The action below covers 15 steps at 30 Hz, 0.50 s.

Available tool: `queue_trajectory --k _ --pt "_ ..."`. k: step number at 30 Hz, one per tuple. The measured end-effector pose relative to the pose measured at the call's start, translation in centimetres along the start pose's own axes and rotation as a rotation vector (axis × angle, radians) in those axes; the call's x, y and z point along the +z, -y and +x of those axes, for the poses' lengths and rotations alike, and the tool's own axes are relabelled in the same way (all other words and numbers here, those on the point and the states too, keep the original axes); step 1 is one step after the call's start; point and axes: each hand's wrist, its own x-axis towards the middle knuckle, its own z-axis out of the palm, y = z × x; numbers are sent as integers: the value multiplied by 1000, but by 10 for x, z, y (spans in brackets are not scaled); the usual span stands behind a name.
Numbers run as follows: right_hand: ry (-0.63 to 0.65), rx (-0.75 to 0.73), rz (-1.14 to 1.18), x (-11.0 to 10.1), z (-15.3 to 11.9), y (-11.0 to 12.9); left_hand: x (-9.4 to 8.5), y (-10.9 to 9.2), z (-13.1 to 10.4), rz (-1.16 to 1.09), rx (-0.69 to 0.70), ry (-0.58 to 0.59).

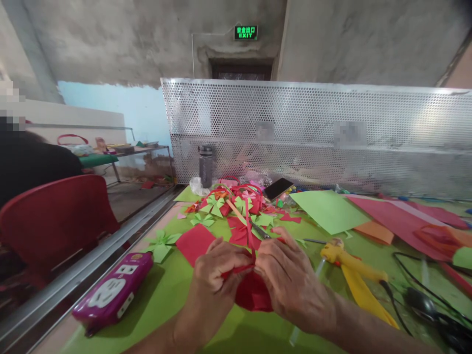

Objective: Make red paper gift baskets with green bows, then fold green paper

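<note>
Between my two hands is a small red pouch-like piece (254, 291) that looks like felt or stiff paper. A narrow red strip (248, 223) rises from its top edge. On the left side of that edge, my left hand (220, 268) pinches the rim with bent fingers. Opposite it, my right hand (289, 275) grips the rim close to where the strip meets it. The fingertips of both hands nearly touch and partly hide the joint. Just beyond my hands lie a flat red square (195, 244) and green paper flowers (162, 246).
A yellow glue gun (350, 259) lies at right, its black cord trailing. A purple power strip (114, 290) sits along the left edge. Farther back are a phone (279, 189), a bottle (205, 167), coloured sheets (332, 210) and a perforated metal panel (313, 110). A person (33, 162) sits left.
</note>
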Motion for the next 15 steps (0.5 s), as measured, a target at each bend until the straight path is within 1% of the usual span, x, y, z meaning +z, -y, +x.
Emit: queue_trajectory --k 7,12,15 --pt "29 24 -34 0 -2 3 -3 2 -2 22 3 57" --pt "-42 -39 -41 -4 2 6 -5 1 0 84 69 86" --pt "5 -59 -92 -6 4 9 -4 2 0 121 82 105"
